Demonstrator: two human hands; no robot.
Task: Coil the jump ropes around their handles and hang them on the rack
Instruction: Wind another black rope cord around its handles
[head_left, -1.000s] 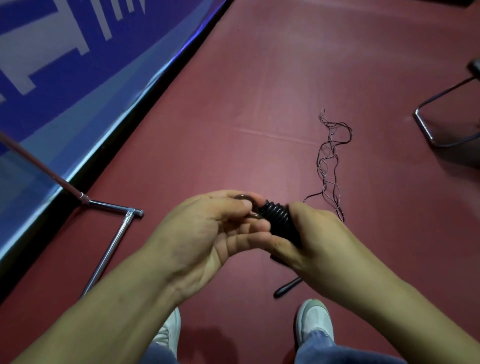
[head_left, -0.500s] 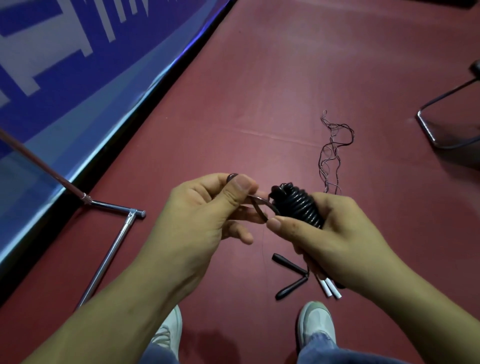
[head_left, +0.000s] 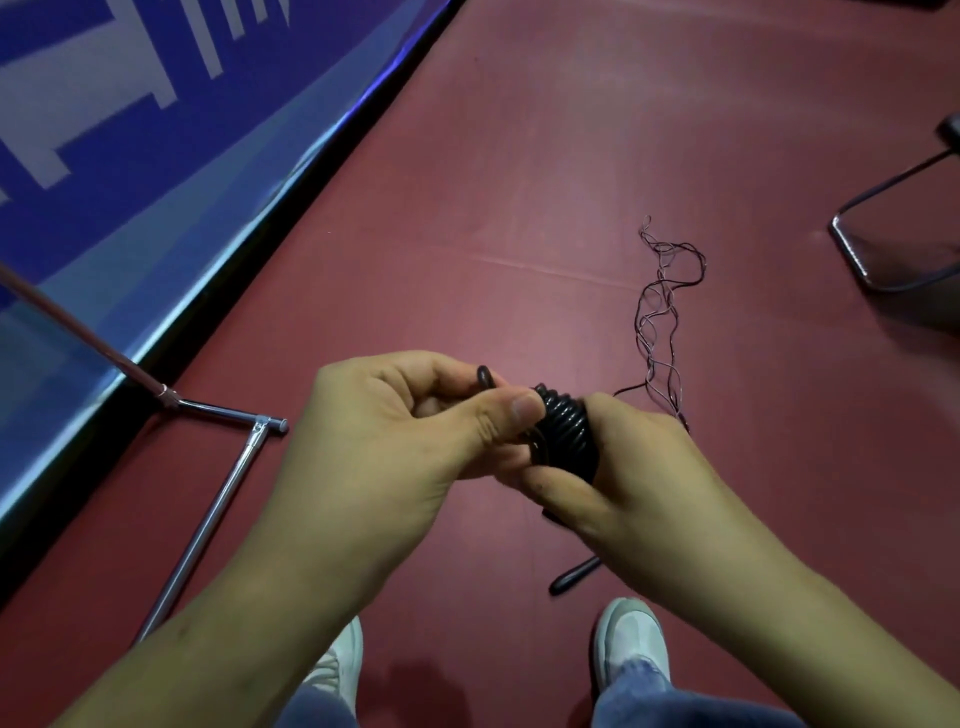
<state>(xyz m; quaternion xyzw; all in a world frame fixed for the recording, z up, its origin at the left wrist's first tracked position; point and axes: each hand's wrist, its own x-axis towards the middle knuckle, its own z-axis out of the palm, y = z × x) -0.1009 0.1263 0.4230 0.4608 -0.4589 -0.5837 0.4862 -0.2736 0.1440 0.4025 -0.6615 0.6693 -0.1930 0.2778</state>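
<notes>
At the middle of the view, the person is holding a coiled jump rope (head_left: 567, 431), a glossy black bundle of ribbed, stacked turns. Its long axis is running from 11 o'clock down to 5 o'clock, with the narrower end pointing to 11. The right hand (head_left: 628, 483) is gripping the bundle's lower part, fingers curled round it. The left hand (head_left: 410, 431) is pinching a short black loop of the rope's loose end (head_left: 485, 375), with the thumb pressing against the coil.

At 6 o'clock a black tapered handle (head_left: 574, 576) is lying on the dull red floor (head_left: 519, 182), its tip pointing to 8 o'clock. At 1 o'clock a thin rope (head_left: 660, 312) is lying tangled. At 9 o'clock the rack's chrome tube base (head_left: 223, 499) is shining. The blue banner (head_left: 130, 171) at 10 o'clock is showing white shapes too cropped to read.
</notes>
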